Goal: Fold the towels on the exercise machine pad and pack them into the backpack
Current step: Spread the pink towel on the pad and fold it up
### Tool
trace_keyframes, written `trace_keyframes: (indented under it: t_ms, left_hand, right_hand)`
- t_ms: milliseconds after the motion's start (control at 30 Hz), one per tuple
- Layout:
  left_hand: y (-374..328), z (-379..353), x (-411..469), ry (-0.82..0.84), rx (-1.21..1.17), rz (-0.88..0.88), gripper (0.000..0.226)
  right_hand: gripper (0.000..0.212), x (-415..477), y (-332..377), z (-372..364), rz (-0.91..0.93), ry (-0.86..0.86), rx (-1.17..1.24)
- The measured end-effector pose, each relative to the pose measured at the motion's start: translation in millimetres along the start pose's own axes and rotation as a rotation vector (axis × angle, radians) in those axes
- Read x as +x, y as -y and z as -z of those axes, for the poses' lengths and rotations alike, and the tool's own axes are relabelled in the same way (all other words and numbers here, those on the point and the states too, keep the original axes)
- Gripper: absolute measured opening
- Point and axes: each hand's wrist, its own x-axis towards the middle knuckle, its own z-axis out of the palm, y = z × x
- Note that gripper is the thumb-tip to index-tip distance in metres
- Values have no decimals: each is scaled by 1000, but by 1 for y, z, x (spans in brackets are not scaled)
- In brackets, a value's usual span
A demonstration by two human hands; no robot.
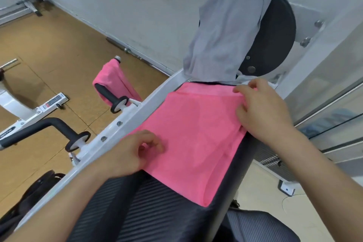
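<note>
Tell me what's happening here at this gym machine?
A person is folding a pink towel spread on the machine's black ribbed pad. The right hand pinches its far edge, the left hand grips its near left edge. A grey towel hangs over the round pad beyond, and a second pink towel is draped over a handle on the left. A dark backpack sits on the floor, lower left.

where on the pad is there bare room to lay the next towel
The pad is bare on the near side of the pink towel. Farther up is crowded: left hand and right hand on that towel, grey towel draped beyond.
</note>
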Motion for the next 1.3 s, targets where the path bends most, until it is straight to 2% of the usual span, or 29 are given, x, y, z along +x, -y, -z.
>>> trace_keyframes:
  t_ms: [33,67,133,167,200,267,333,467,567,633,700,767,833,867,900,933,967,1033,1067,1100,1133,1167,1233,1300]
  left_hand:
    - [9,-6,-5,-17,53,-36,44]
    - [17,-12,-7,-47,107,-68,48]
    - [29,-18,-8,-155,194,-73,55]
    - [35,-18,-8,-192,227,-53,62]
    - [40,-16,-9,-196,255,-28,69]
    - [51,-10,-12,-150,316,25,78]
    - [62,-7,-15,-165,353,47,75]
    - [73,-12,-15,-402,365,66,39]
    - [67,-11,-17,-427,381,102,23]
    - [50,-1,-24,-224,337,200,23]
    - [25,11,-37,142,255,295,12]
    - [-1,16,-51,546,204,285,8]
    - [-19,16,-61,919,-6,289,24]
    - [-22,17,-64,1031,-116,291,33]
    - [-22,18,-64,1063,-181,273,37]
    - [-21,19,-63,994,-216,241,36]
    - [-17,19,-59,818,-247,212,34]
    - [-3,19,-45,262,-224,196,30]
    - [10,18,-38,-30,-135,199,31]
    - [23,18,-30,-235,1,205,30]
    - [34,16,-23,-321,125,231,26]
    - [46,14,-17,-322,175,266,19]
    - [61,9,-10,-242,181,327,16]
    - [65,7,-6,-243,179,352,15]
  right_hand:
    - [38,-7,7,6,107,9,83]
    - [39,-18,16,15,235,88,173]
    - [57,-44,38,28,475,417,268]
    - [67,-59,48,29,559,569,233]
    - [71,-73,55,26,650,638,167]
    - [62,-97,61,14,810,580,44]
    - [46,-108,62,7,856,475,15]
    - [19,-107,57,-1,869,332,93]
    - [27,-103,51,-4,848,316,187]
    - [29,-101,49,7,786,412,291]
    - [25,-97,46,28,646,596,365]
    - [23,-90,38,44,563,836,399]
    - [19,-76,27,55,521,1088,432]
    - [16,-69,25,57,496,1177,462]
    - [15,-63,24,58,465,1199,513]
    - [14,-55,24,56,418,1149,588]
    - [14,-47,25,54,363,1031,669]
    - [7,-28,30,45,299,671,721]
    - [7,-16,31,37,283,499,648]
    - [10,-5,32,28,272,374,515]
    - [16,5,33,18,264,317,365]
    - [24,13,34,9,250,325,230]
    - [40,22,36,-7,192,429,54]
    - [44,27,37,-14,142,455,-14]
